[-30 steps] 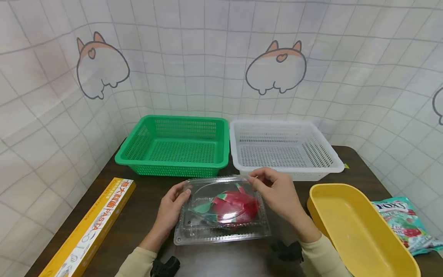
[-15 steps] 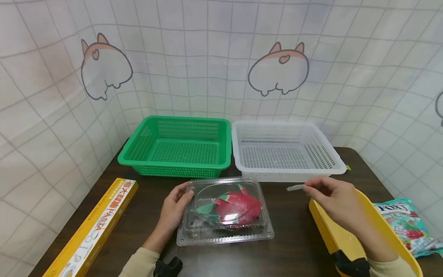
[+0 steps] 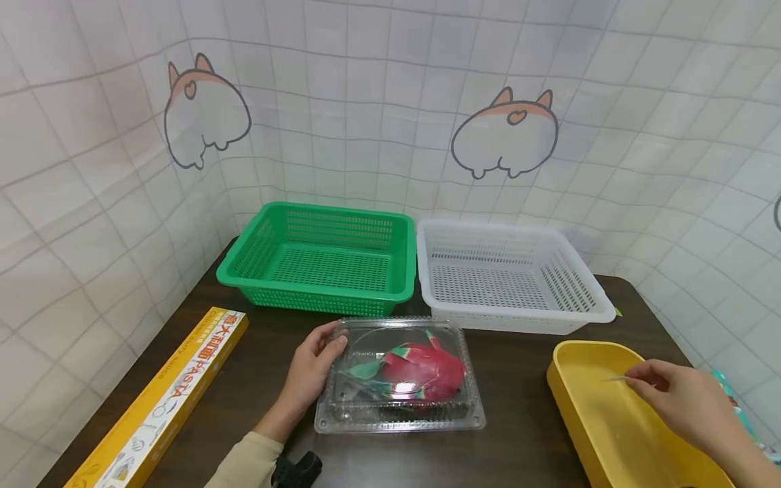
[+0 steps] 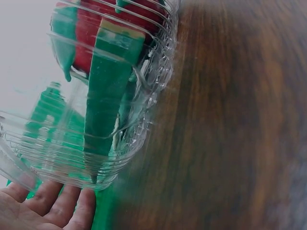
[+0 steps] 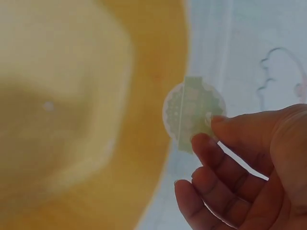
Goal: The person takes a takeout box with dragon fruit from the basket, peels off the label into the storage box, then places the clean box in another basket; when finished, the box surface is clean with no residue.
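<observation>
A clear plastic clamshell box with a pink dragon fruit inside stands closed on the dark table. My left hand grips its left edge, thumb on top; in the left wrist view the fingers reach the rim. Over the yellow tub, my right hand pinches a small round sticker between thumb and fingertips. It is pale with a light green band and appears nearly edge-on in the head view. The remaining right fingers are loosely bent.
Behind the box stand a green basket and a white basket, side by side. A long yellow pasta box lies at the left. At the far right, a teal bag is mostly hidden by the right hand and tub.
My right hand has left the clamshell's upper right corner with the sticker and moved right, now over the yellow tub. My left hand has stayed on the clamshell. The head view has shifted slightly.
</observation>
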A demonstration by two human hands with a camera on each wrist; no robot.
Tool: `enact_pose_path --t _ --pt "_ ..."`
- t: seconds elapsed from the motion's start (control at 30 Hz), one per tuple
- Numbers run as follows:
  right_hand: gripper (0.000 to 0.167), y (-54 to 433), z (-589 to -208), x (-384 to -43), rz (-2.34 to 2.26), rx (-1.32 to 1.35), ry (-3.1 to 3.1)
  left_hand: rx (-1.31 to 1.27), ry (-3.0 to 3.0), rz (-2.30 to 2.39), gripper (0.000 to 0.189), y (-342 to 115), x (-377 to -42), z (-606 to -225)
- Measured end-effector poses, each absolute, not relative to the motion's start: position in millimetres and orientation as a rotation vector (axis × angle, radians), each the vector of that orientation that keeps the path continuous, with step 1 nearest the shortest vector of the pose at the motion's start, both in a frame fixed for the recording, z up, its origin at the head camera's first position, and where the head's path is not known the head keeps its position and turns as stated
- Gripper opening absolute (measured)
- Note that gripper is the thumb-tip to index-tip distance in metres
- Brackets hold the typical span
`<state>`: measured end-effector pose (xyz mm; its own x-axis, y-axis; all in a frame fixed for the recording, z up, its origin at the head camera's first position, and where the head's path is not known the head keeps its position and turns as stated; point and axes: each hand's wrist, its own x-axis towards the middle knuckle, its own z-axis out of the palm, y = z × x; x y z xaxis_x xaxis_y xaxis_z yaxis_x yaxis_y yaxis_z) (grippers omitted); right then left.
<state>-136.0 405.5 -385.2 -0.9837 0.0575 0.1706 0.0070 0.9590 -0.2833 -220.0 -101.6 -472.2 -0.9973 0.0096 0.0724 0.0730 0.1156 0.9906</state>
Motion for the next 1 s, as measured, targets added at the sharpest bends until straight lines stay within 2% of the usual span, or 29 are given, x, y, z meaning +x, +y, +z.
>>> enact_pose_path --t 0.17,0.53,0.8,1.0 --pt "0.016 425.2 -401.9 -135.1 0.423 -0.056 -3.026 -0.095 -2.318 -2.064 0.043 -94.9 -223.3 -471.6" --pt "0.014 421.0 -412.4 -173.8 0.590 0.131 -3.148 -0.035 -2.402 -1.973 0.049 -115.6 -211.3 -471.4" --pt "0.012 427.5 -417.9 -166.2 0.640 0.113 -3.159 -0.045 -2.446 -1.958 0.051 -113.2 -212.0 -471.3" --pt "0.025 437.8 -422.2 -151.4 0.773 0.070 -3.270 -0.091 -2.468 -1.963 0.049 -101.5 -215.2 -467.9"
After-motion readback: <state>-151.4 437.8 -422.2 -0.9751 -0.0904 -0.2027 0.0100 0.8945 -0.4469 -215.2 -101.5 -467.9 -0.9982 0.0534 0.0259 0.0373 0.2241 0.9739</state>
